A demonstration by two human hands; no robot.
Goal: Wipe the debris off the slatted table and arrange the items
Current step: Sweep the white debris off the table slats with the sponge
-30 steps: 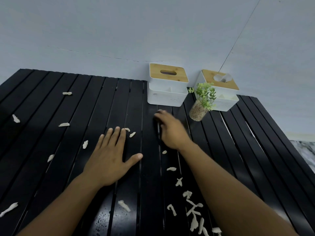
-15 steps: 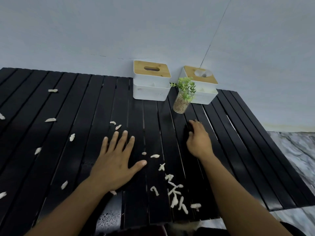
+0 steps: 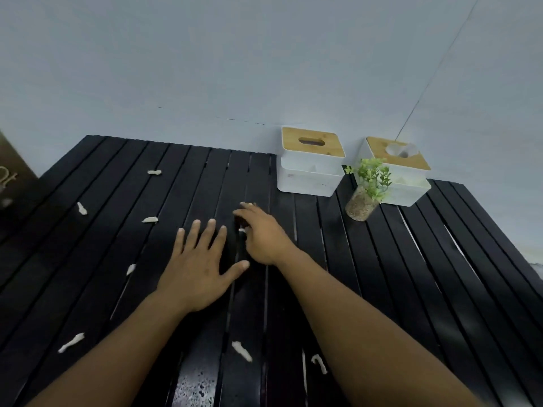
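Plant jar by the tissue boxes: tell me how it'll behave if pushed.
The plant jar looks bottom-heavy with its gravelly fill, so it probably slides rather than tips. It seems glass, likely fragile. Its base could catch on gaps in the slatted table.

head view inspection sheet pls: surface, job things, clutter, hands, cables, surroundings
surface: black slatted table; wet-looking speckles on a near slat.
job's things: white debris scraps scattered over the left and near slats; left tissue box and right tissue box, both with wooden lids, at the far edge; plant jar in front of the right one.
clutter: nothing seen beyond the scraps.
hands: left hand flat on the slats, fingers spread; right hand just beyond it, fingers bent down beside two scraps, cannot tell if it holds anything.
cables: nothing seen.
surroundings: pale wall behind; brown panel at the left edge.
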